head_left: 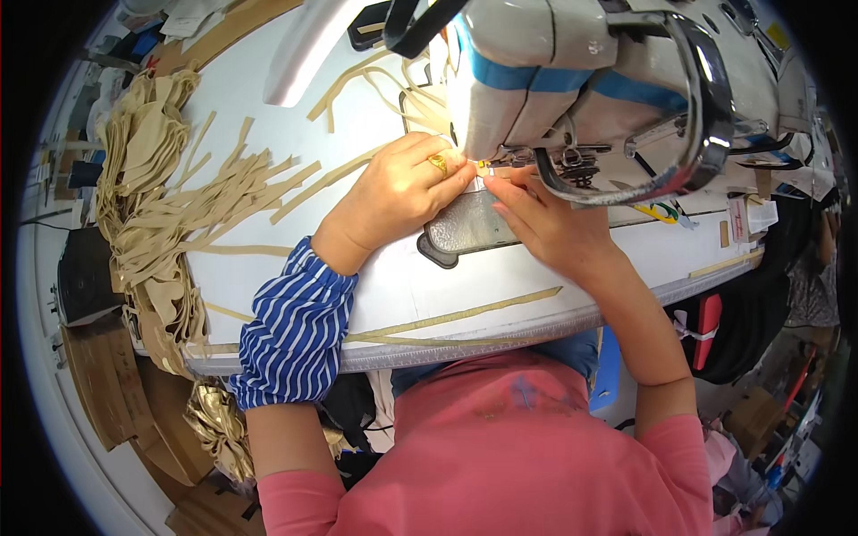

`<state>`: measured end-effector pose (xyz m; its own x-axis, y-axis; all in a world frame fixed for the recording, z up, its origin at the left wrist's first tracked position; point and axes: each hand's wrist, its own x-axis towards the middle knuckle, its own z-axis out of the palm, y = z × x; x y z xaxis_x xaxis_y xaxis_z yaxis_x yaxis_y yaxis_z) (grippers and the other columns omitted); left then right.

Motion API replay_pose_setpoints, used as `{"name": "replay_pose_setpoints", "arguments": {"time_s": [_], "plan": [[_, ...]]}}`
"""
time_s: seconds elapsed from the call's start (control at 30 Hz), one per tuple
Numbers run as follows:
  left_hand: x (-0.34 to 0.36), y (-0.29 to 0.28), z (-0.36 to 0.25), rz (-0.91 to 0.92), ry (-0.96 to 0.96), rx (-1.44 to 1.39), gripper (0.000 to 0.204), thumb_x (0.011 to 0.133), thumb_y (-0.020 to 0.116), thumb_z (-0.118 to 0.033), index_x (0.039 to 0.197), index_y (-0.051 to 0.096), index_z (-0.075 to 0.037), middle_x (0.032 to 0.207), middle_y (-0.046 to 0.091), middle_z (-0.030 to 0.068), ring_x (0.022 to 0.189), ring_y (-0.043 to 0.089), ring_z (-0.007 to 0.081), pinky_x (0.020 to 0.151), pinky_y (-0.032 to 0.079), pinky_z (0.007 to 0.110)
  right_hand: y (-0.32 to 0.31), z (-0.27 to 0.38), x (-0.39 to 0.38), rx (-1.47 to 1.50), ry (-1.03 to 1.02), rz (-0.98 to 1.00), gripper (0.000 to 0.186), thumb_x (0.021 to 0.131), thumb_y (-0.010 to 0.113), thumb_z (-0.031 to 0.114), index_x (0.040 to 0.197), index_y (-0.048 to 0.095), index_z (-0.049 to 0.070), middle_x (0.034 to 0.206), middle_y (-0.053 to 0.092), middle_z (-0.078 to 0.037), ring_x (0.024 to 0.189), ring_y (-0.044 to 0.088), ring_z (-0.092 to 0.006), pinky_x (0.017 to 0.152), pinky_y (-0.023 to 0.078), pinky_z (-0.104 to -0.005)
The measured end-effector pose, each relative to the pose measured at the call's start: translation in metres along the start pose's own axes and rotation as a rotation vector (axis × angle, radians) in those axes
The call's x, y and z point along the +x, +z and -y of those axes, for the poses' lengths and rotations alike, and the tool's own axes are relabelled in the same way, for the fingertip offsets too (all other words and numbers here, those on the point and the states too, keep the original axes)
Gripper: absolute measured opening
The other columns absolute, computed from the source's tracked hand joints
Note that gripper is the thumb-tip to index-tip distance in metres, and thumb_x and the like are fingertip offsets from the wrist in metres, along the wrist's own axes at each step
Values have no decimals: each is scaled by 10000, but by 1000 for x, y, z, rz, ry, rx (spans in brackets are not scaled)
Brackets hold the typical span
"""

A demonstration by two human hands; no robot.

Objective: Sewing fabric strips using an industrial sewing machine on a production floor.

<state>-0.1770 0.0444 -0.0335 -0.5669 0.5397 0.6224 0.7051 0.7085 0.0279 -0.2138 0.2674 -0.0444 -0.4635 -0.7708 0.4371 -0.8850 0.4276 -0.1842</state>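
A white sewing machine (509,107) with a blue stripe stands at the upper right, its needle area lit. Just left of the needle, my left hand (402,188) is closed, fingertips pinched by the metal plate; a beige fabric strip (326,185) runs in under it. My right hand (554,219) reaches in from the other side, its fingers bent together close to the presser foot. Whatever lies between the right fingertips is too small to make out. Beneath both hands is the grey metal machine bed (474,223). A blue striped sleeve (299,322) covers my left forearm.
Piled beige fabric strips (206,205) spread over the table's left side and hang off its edge. A curved chrome bar (706,98) arches above my right hand. Yellow-handled snips (660,213) lie to the right. A measuring tape (465,314) lies near the front edge.
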Motion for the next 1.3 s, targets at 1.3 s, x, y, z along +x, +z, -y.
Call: {"name": "replay_pose_setpoints", "arguments": {"time_s": [1.3], "plan": [[-5, 8, 7, -11, -132, -165, 168, 681, 665, -43, 847, 685, -23, 702, 583, 65, 729, 583, 248, 671, 495, 362, -3, -30, 2, 359, 215, -343, 62, 708, 643, 60, 717, 586, 40, 596, 530, -110, 560, 533, -290, 498, 401, -359]]}}
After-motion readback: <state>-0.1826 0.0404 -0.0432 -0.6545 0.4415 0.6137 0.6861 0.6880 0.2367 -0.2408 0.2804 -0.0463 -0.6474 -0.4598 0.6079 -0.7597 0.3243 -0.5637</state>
